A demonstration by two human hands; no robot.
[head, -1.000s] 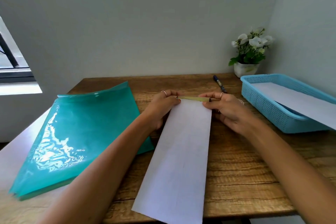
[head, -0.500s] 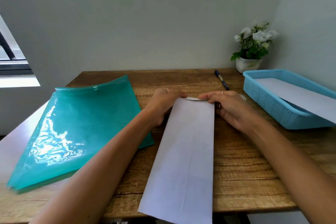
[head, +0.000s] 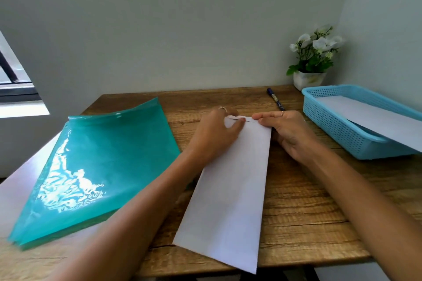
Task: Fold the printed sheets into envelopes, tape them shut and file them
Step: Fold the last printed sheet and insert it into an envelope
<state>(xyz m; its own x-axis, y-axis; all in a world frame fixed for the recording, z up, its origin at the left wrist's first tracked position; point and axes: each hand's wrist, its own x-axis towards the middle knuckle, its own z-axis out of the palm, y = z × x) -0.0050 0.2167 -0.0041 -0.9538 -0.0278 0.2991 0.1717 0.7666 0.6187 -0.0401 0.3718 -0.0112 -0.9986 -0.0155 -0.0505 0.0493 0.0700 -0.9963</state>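
Wood surface (head: 296, 201): brown, grainy, set into a corner of pale grey walls.
Folded sheet (head: 230, 189): white, lengthwise mid-surface, overhanging the near edge.
Left hand (head: 217, 134), right hand (head: 287, 130): fingers pinch its far end.
Left edge: teal folders (head: 102, 162).
Right edge: blue basket (head: 338, 121).

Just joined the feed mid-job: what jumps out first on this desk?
The glossy teal plastic folder catches the light across the desk's left side. At centre, the left hand and right hand work the far end of a long folded white sheet that overhangs the near desk edge. At right, a light blue basket holds another white sheet.
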